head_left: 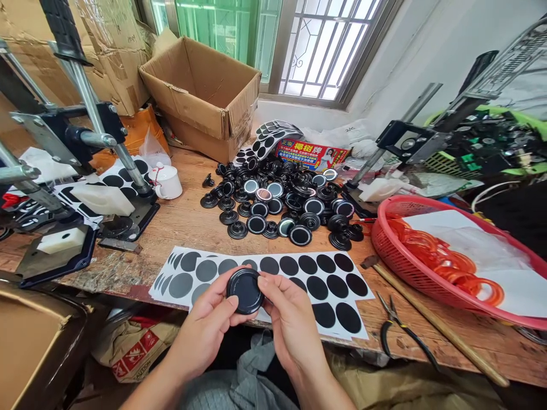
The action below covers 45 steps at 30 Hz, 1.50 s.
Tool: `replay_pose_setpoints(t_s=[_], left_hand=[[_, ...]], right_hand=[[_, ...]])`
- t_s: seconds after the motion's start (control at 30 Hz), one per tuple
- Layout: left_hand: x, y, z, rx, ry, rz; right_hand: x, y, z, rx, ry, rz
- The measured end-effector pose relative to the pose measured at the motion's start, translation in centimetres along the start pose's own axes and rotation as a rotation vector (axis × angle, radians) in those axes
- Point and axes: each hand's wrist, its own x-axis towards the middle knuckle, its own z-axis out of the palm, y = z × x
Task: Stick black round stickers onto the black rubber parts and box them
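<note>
Both hands hold one round black cap (245, 291) just above the table's front edge. My left hand (210, 324) grips its left rim with thumb and fingers closed on it. My right hand (289, 320) pinches its right rim, thumb on top. Under the cap lies a white sheet of round black stickers (299, 273), some spots peeled off. Behind the sheet sits a heap of black caps (282, 202), several with shiny insides.
A red basket (397, 259) with orange rings and white paper stands at the right. Pliers (397, 327) and a wooden-handled hammer (436, 324) lie by it. Press stands (98, 131) and a white cup (166, 181) stand at the left, a cardboard box (205, 97) behind.
</note>
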Motion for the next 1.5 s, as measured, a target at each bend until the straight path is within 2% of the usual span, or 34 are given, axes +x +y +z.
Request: replay_pose_setpoints(t_s=[0.33, 0.6, 0.9, 1.0, 1.07, 1.27, 1.37, 1.5], left_hand=[[0.0, 0.1, 0.0, 0.117, -0.017, 0.023], [0.2, 0.4, 0.1, 0.129, 0.029, 0.021], [0.0, 0.3, -0.1, 0.110, 0.019, 0.008], [-0.1, 0.4, 0.0, 0.091, 0.006, 0.002], [-0.2, 0.5, 0.1, 0.073, -0.005, 0.003], [-0.2, 0.3, 0.3, 0.000, 0.043, -0.017], [-0.2, 0.0, 0.4, -0.041, 0.071, -0.030], [-0.4, -0.4, 0.7, -0.033, 0.082, -0.046]], right_hand=[[0.2, 0.3, -0.1, -0.106, -0.003, -0.088], [0.2, 0.4, -1.1, -0.385, 0.010, -0.326], [-0.5, 0.4, -1.5, -0.614, 0.035, -0.525], [-0.6, 1.0, -1.8, -0.675, 0.083, -0.612], [-0.7, 1.3, -1.9, -0.674, 0.102, -0.587], [-1.3, 1.6, -1.3, -0.505, -0.056, -0.314], [-1.3, 1.4, -1.0, -0.410, -0.045, -0.238], [-0.9, 1.2, -0.8, -0.333, 0.026, -0.211]])
